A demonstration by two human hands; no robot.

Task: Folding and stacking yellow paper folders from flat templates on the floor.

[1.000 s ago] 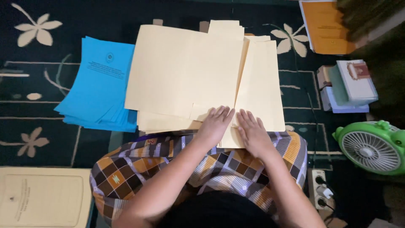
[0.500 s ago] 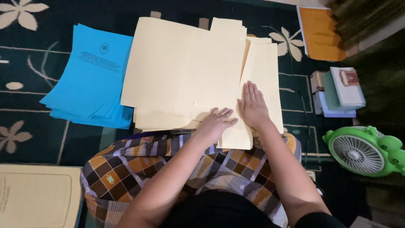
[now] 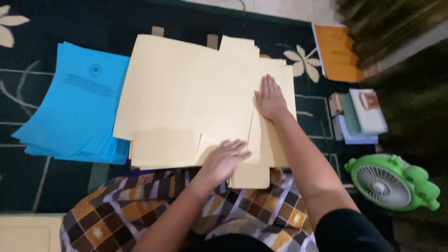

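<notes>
The right hand (image 3: 269, 99) is lying flat with its fingers straight and held together, palm pressing down on the upper right part of the cream paper stack (image 3: 196, 102); it is gripping nothing. The left hand (image 3: 225, 159) is resting palm-down on the stack's near edge, fingers slightly apart and gently curved, fingertips pointing right toward a vertical fold or sheet edge; it too is only touching, not clasping.

The stack is made of large, smooth, matte manila sheets, rectangular, fanned unevenly so several corners are showing at the far edge. It is sitting on the dark patterned carpet (image 3: 56, 28) and overlapping the person's lap, which is covered by a checked cloth (image 3: 140, 205) in brown, orange and purple.

Touching the stack's left side, a fanned pile of thin blue sheets (image 3: 74, 107) is spreading over the carpet. Toward the carpet's right edge, an orange folder (image 3: 337, 53), a small pile of books (image 3: 361, 116) and a green plastic fan (image 3: 387, 184) are lying well apart from the hands.

Compared with half a second before, the right hand is sitting farther up the stack, away from the body, while the left has stayed by the near edge.
</notes>
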